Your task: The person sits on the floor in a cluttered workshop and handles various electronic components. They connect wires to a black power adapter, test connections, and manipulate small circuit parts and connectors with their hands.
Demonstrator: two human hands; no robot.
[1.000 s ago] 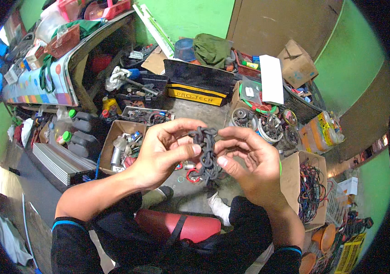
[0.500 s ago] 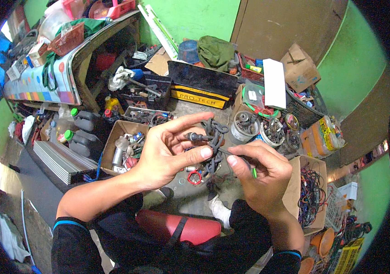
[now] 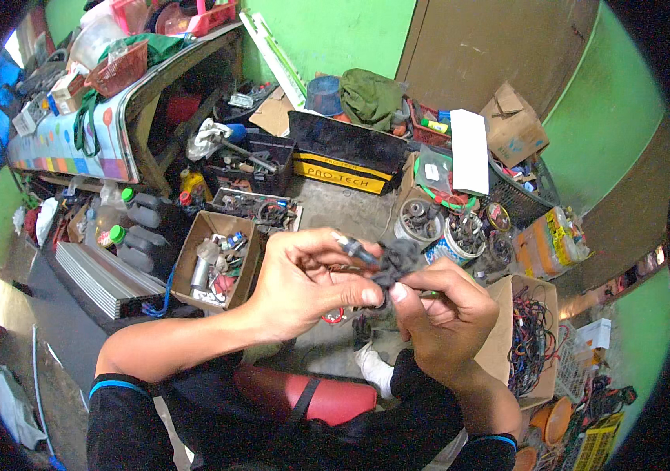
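Observation:
My left hand (image 3: 304, 290) is closed on a bundle of dark chain (image 3: 394, 259), blurred by motion, with a dark cylindrical fitting (image 3: 355, 247) between index finger and thumb. My right hand (image 3: 445, 314) is closed in a pinch against the right side of the bundle, around a thin tool (image 3: 429, 293) with a bit of green showing, mostly hidden by the fingers. Both thumbs are close together at the chain's lower part. Beyond and below the hands, a red ring-shaped item (image 3: 333, 316) lies on the concrete floor (image 3: 327, 208).
A red padded seat (image 3: 304, 388) is below me. Around me are cardboard boxes of parts (image 3: 182, 259) and cables (image 3: 500, 322), buckets of metal pieces (image 3: 464, 228), a black-yellow case (image 3: 343, 157), jugs (image 3: 143, 247), stacked metal panels (image 3: 100, 279) and a cluttered bench (image 3: 76, 141).
Both hands have moved lower and closer together. The fitting, seen from half a second ago, is tilted now; the chain has dropped with the hands. My right hand took up the thin tool.

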